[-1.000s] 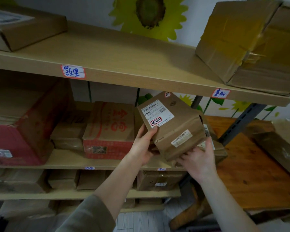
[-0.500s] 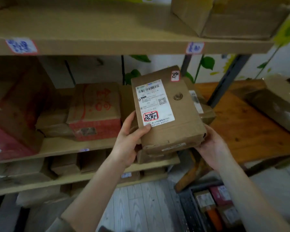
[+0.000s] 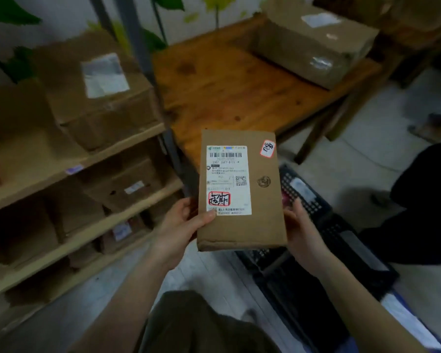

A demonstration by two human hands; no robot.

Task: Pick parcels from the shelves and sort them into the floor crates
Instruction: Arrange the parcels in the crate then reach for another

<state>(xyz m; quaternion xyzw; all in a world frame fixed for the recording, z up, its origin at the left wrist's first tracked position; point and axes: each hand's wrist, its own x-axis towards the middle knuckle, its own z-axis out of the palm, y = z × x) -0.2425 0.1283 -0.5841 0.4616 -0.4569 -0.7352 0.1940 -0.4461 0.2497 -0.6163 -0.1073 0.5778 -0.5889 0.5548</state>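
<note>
Head view: gripping parcel (image 3: 262, 222) by left edge with left hand (image 3: 178, 231), thumb on label (image 3: 228, 174); clasping right edge with right hand (image 3: 303, 238), fingers hidden underneath; holding above blurred, partly covered crate (image 3: 334, 225).

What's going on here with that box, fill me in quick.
A person is holding a flat cardboard parcel in both hands, label side up. The left hand grips its lower left edge with the thumb on the label; the right hand holds the lower right edge. The parcel is off the shelves and held above a dark floor crate, not yet set down in it.
</note>
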